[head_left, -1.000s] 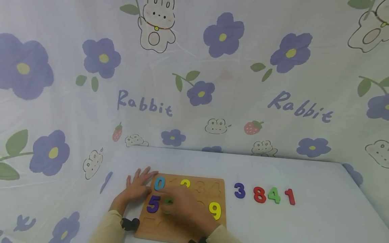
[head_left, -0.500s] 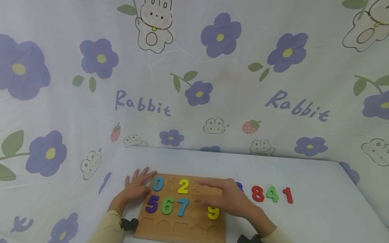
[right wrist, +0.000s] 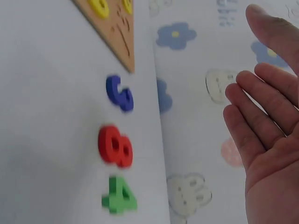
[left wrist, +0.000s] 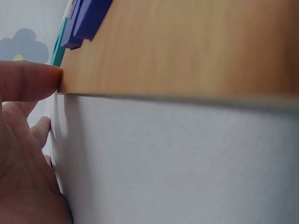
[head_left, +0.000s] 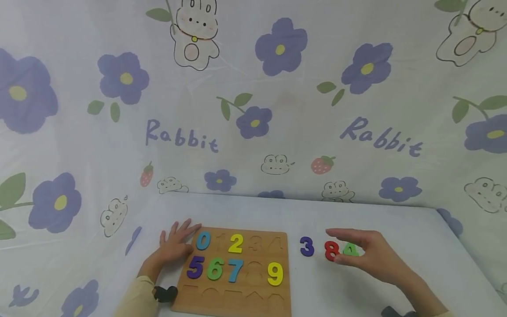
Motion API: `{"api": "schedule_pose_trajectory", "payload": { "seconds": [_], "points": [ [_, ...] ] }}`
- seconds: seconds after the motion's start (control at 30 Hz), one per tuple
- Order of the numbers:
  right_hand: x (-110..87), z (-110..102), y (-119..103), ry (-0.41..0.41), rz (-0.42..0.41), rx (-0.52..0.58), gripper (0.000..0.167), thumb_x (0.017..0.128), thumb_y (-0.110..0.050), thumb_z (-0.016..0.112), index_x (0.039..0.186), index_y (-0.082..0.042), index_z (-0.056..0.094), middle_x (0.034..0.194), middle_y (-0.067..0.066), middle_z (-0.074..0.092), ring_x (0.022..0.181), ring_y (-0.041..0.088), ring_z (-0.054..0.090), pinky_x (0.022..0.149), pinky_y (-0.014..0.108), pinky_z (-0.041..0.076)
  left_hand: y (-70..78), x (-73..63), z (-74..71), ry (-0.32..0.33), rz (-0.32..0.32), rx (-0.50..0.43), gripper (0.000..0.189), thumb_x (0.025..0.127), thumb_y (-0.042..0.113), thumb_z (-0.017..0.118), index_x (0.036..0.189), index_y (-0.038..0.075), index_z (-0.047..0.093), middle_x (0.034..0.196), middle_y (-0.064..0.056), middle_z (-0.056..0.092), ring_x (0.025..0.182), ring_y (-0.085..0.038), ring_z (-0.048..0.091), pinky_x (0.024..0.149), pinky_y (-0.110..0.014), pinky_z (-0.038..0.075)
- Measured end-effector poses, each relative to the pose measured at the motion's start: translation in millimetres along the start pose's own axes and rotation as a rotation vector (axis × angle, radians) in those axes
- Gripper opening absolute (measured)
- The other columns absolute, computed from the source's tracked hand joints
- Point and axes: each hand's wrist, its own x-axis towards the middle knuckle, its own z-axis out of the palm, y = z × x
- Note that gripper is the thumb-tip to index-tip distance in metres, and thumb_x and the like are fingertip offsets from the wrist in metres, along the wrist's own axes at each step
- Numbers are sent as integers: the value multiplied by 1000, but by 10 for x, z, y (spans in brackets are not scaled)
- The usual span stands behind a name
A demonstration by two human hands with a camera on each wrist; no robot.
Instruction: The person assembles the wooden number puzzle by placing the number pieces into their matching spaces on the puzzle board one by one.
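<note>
My left hand rests at the left edge of the wooden number board, its fingers spread. In the left wrist view, the thumb touches the board's edge. Numbers 0, 2, 5, 6, 7 and 9 sit in the board, including the blue 7 and yellow 9. My right hand hovers right of the board with thumb and fingers apart, holding nothing. It overlaps the red 8 and green 4 in the head view. The red 1 is hidden behind it.
A purple 3 lies on the white table between the board and the red 8. Bare recesses show in the board. A cloth printed with flowers and rabbits hangs behind the table.
My right hand has moved right, off the board and past the purple 3, to the loose numbers. This uncovers the 6, 7 and 9. My left hand stays at the board's edge.
</note>
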Motion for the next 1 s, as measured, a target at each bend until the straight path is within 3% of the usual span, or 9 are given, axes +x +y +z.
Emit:
{"api": "schedule_pose_trajectory", "payload": {
  "seconds": [0.1, 0.27, 0.33, 0.53, 0.67, 0.87, 0.93, 1.0],
  "points": [
    [-103, -177, 152, 13, 23, -26, 62, 89, -42, 90, 144, -22, 73, 143, -2, 75, 138, 27, 68, 109, 51, 60, -24, 22, 4, 2, 3, 4, 77, 89, 19, 65, 165, 23, 52, 182, -22, 22, 166, -59, -5, 122, -83, -18],
    [-238, -380, 417, 47, 54, -83, 63, 88, -45, 90, 145, -26, 72, 143, -2, 75, 131, -8, 65, 104, 20, 56, -36, 37, -7, -2, 5, 12, 76, 91, 20, 65, 165, 23, 51, 182, -23, 20, 165, -61, -5, 121, -85, -18],
    [-283, -438, 509, 56, 64, -109, 64, 88, -47, 90, 145, -27, 72, 144, -2, 75, 130, -16, 59, 102, 15, 53, -19, 19, -21, 0, 10, 10, 76, 90, 20, 65, 164, 22, 51, 181, -25, 21, 164, -62, -5, 120, -86, -18],
    [-396, -594, 717, 44, 104, -157, 68, 87, -52, 89, 147, -27, 70, 146, 0, 74, 130, -9, 65, 100, 20, 58, 33, -30, -54, -6, 14, -2, 76, 89, 21, 66, 164, 24, 52, 181, -25, 21, 164, -63, -6, 120, -86, -18],
    [-463, -686, 817, 31, 146, -158, 72, 86, -55, 89, 148, -24, 70, 146, 1, 74, 125, -24, 53, 100, 29, 62, 11, -38, -36, -12, 4, 15, 76, 91, 22, 65, 165, 25, 51, 181, -23, 20, 165, -61, -6, 121, -85, -18],
    [-506, -744, 930, 27, 176, -138, 72, 86, -50, 91, 148, -19, 70, 147, 7, 73, 121, -29, 49, 98, 21, 59, -34, -17, -21, -15, 5, -14, 75, 91, 23, 66, 165, 24, 52, 181, -23, 20, 165, -61, -7, 120, -84, -20],
    [-507, -731, 968, 18, 187, -128, 70, 87, -46, 91, 148, -18, 70, 147, 7, 73, 123, -27, 51, 99, 22, 60, -33, -6, -10, -13, 7, -23, 75, 91, 22, 66, 164, 24, 52, 182, -23, 21, 165, -61, -7, 120, -84, -20],
    [-508, -703, 1008, 13, 199, -118, 69, 87, -41, 92, 148, -17, 70, 147, 7, 73, 128, -14, 63, 101, 31, 63, -20, 9, 9, -13, 0, -14, 74, 91, 21, 65, 164, 24, 52, 182, -22, 21, 166, -60, -6, 121, -84, -19]
  ]
}}
